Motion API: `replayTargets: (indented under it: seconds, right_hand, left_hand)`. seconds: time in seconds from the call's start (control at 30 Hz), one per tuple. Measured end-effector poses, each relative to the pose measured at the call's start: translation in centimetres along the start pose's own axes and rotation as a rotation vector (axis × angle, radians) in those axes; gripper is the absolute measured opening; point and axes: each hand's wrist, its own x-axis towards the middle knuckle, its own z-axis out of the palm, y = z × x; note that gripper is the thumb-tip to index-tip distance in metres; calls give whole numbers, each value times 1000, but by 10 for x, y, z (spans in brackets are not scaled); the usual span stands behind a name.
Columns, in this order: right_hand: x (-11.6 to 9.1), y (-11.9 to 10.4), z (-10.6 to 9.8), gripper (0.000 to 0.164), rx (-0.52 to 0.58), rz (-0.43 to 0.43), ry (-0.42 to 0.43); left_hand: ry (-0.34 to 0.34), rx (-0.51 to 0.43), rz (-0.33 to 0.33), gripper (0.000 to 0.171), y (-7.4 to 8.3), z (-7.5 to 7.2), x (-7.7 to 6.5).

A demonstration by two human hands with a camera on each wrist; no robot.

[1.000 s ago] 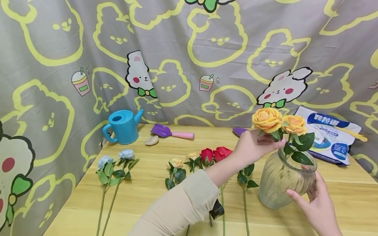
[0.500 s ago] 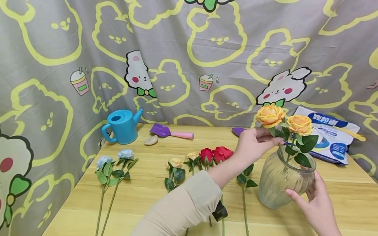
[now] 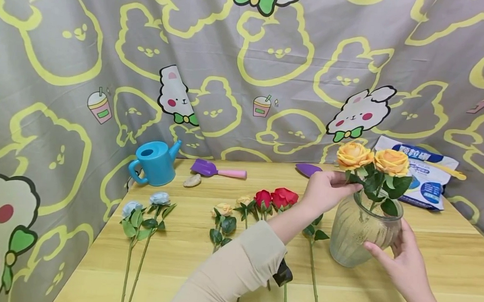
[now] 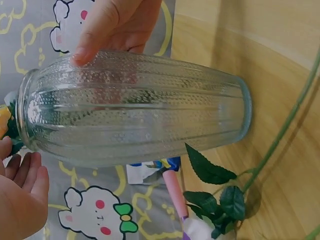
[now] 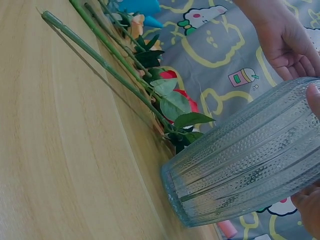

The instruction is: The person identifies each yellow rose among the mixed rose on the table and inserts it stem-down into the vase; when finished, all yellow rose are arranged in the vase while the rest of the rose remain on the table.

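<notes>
Two orange-yellow roses with dark green leaves, a left rose (image 3: 355, 156) and a right rose (image 3: 392, 162), stand in a ribbed clear glass vase (image 3: 351, 238). My left hand (image 3: 328, 192) pinches the left rose below its bloom, fingertips close to the vase rim. On the right, my right hand (image 3: 405, 262) grips the side of the vase, thumb in front and fingers behind. The left wrist view shows the upright vase (image 4: 150, 110) turned sideways. Through the glass in the right wrist view, a green stem (image 5: 200, 192) reaches near the base.
Two red roses (image 3: 285, 198), small pale yellow roses (image 3: 223, 209) and pale blue roses (image 3: 160, 198) lie on the wooden table. Farther back are a blue watering can (image 3: 155, 164), a purple shovel (image 3: 205, 167), a stone (image 3: 192, 180) and a white-blue bag (image 3: 425, 185).
The two orange-yellow roses have shifted to the right over the vase mouth, and my left hand has moved slightly right with them. My right hand keeps its grip on the vase.
</notes>
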Motion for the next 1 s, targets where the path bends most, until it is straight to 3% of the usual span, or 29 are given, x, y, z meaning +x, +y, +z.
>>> replayTargets:
  seconds: [0.07, 0.23, 0.33, 0.43, 0.73, 0.87, 1.0]
  right_hand:
    - [0, 0, 1, 90, -4, 2, -4]
    - [1, -2, 3, 90, -6, 8, -10]
    - [1, -2, 4, 90, -2, 9, -13]
    - [0, -3, 3, 89, -3, 11, -14]
    - [1, -3, 1, 87, -5, 1, -32]
    - [2, -3, 1, 85, 10, -1, -36]
    - [2, -2, 2, 84, 53, -11, -36]
  left_hand:
    - [5, 0, -13, 21, -3, -3, -1]
    - [-70, 1, 51, 21, -11, -23, -5]
    - [-114, 14, 77, 21, -15, -49, -10]
    - [-113, 46, 72, 24, -16, -85, -18]
    - [-29, 254, -19, 26, -33, -194, -50]
    - [-1, 316, -104, 24, -48, -226, -67]
    - [8, 381, -236, 24, -66, -245, -83]
